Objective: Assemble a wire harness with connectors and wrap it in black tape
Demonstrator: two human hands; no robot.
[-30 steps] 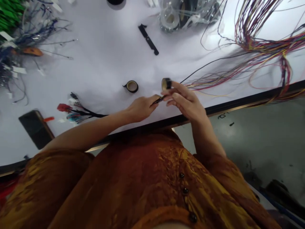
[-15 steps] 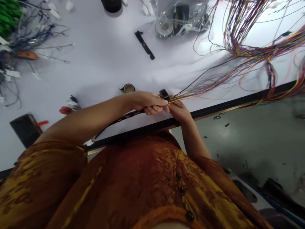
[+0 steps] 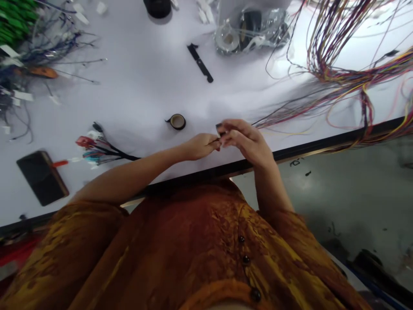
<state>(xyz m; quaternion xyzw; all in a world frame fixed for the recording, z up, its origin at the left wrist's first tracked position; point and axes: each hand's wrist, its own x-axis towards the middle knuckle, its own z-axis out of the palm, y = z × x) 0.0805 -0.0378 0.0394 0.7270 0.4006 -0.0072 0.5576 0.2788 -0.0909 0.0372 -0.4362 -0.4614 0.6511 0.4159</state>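
Over my rust-and-gold tunic [image 3: 180,249], my two hands have just drawn back together at the black edge of the white counter [image 3: 138,94], which puts the tape right at the harness. My left hand [image 3: 200,146] is closed on the thin black stem of a wire harness [image 3: 213,140], and my right hand [image 3: 247,142] pinches a small black roll of tape [image 3: 220,129] at its fingertips, partly hidden. The two hands nearly touch. The harness's coloured wires [image 3: 290,120] fan out to the right across the counter toward a tangle at upper right, while its connectors [image 3: 92,146] lie left of my forearm. A second tape roll [image 3: 177,122] sits just above my hands. Further off lie a phone [image 3: 41,177], a black bracket [image 3: 200,62], a clear bag of tape rolls [image 3: 245,30] and, at upper left, green-and-blue wire bundles [image 3: 41,51].
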